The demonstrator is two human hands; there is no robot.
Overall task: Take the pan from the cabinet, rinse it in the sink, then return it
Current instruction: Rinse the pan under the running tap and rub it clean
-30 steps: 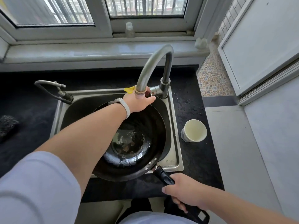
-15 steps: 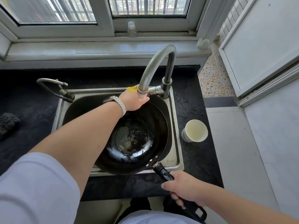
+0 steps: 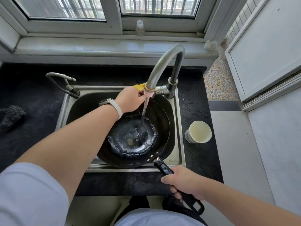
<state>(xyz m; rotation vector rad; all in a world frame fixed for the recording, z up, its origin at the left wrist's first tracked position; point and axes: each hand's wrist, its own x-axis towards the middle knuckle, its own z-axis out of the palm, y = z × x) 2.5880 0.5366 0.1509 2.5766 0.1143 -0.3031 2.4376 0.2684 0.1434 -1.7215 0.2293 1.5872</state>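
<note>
At 9 o'clock from the sink (image 3: 179,128), a dark scrubber (image 3: 11,116) lies on the black desk (image 3: 32,95). The left hand (image 3: 130,100) reaches over the sink to the yellow lever (image 3: 139,86) at 12 o'clock. Its fingers are at the lever, but I cannot tell if they pinch it or only push it. Water (image 3: 145,110) runs from the faucet (image 3: 162,66) into the pan (image 3: 127,154), which sits in the sink. The long axis of the pan goes from 11 to 5 o'clock, and its handle (image 3: 163,167) sticks out over the near rim. The right hand (image 3: 184,183), well apart from the left, is clamped around this handle, so I judge that any swirling or pouring must come from this wrist. A paper cup (image 3: 198,132) stands at 3 o'clock, just beside the sink.
</note>
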